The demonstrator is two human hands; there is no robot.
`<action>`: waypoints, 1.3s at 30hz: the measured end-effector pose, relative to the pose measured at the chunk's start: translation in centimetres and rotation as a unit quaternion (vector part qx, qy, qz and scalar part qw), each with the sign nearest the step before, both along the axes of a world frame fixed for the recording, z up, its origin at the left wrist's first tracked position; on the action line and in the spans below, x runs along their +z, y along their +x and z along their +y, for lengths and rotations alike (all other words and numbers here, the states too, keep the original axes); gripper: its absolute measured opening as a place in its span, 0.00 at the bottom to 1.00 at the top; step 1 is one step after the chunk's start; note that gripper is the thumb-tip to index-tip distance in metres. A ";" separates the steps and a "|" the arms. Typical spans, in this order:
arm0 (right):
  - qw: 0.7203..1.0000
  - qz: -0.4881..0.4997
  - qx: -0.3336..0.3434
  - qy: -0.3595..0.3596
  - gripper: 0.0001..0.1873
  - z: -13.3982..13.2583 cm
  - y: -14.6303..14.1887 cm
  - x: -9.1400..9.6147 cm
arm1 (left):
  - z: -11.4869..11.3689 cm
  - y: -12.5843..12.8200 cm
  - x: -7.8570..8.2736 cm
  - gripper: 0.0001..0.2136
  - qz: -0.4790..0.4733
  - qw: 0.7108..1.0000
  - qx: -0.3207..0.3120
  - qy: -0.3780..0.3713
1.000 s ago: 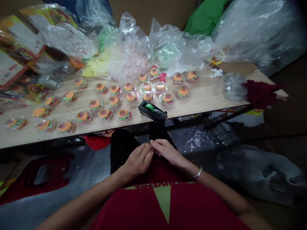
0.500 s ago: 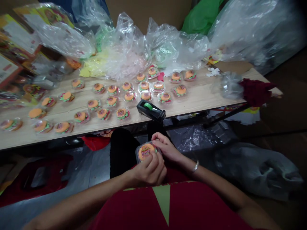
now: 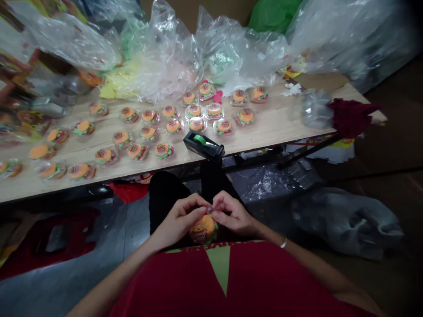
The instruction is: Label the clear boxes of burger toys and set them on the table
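Note:
A clear plastic box with a toy burger (image 3: 202,229) in it is held low over my lap, its orange printed top facing up. My left hand (image 3: 183,216) is closed in a pinch at the box's far edge. My right hand (image 3: 235,215) pinches the same edge from the other side, its fingertips almost meeting those of the left. Between the fingertips, the detail is too small to make out. The black tape dispenser (image 3: 204,145) with a green core stands beyond my hands at the table's front edge.
Several boxed toy burgers (image 3: 164,150) are spread over the wooden table (image 3: 257,132). Large clear plastic bags (image 3: 165,57) line the back. A dark red cloth (image 3: 352,116) lies at the right end, a red stool (image 3: 62,237) stands on the floor at left.
My left hand has shifted from the near side of the box to its far edge, beside my right hand. The box has moved nearer to my body. The view has shifted slightly.

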State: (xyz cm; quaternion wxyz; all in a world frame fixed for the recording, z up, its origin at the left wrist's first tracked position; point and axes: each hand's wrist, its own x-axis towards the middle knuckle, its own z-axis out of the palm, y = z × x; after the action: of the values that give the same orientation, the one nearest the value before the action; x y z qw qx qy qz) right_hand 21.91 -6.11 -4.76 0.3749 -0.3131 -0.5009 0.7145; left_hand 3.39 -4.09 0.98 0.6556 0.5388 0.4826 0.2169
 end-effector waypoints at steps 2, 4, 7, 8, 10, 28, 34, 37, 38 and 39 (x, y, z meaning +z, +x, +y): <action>1.000 -0.010 0.021 0.008 0.14 -0.6 0.3 0.3 | -0.2 -0.4 0.8 0.06 0.007 0.999 -0.040 0.021; 0.999 -0.021 0.024 0.019 0.13 -1.3 0.7 0.7 | -0.5 -0.5 1.4 0.05 0.012 0.996 -0.081 0.035; 0.997 -0.042 0.012 0.059 0.09 -2.0 1.2 1.1 | -0.7 -0.3 1.9 0.05 0.022 0.993 -0.105 0.050; 0.996 -0.047 0.003 0.076 0.08 -2.2 1.2 1.2 | -0.8 -0.2 2.0 0.05 0.027 0.992 -0.107 0.059; 0.992 -0.058 -0.018 0.111 0.07 -2.4 1.1 1.4 | -0.9 0.0 1.9 0.05 0.037 0.990 -0.112 0.077; 0.997 -0.070 -0.039 0.009 0.09 -1.1 0.0 0.5 | -0.4 -0.2 -0.9 0.07 -0.078 0.984 0.137 -0.081; 0.993 -0.029 -0.042 -0.109 0.11 0.4 -0.7 0.3 | 0.5 -0.1 -2.9 0.10 -0.127 0.917 0.325 -0.192; 0.987 0.013 -0.077 -0.142 0.13 1.1 -1.8 0.1 | 1.5 0.2 -3.4 0.11 -0.151 0.904 0.368 -0.156; 0.985 0.020 -0.092 -0.144 0.14 1.3 -2.1 0.0 | 1.7 0.3 -3.4 0.11 -0.159 0.901 0.378 -0.140; 0.984 0.022 -0.109 -0.141 0.14 1.5 -2.4 -0.2 | 1.8 0.4 -3.4 0.11 -0.168 0.899 0.383 -0.126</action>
State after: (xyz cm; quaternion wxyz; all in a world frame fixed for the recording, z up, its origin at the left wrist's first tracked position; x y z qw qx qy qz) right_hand 19.49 -4.61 -4.99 0.4137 -0.3996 -0.3491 0.7398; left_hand 3.76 -2.28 -2.45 0.6557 0.1803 0.5577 0.4760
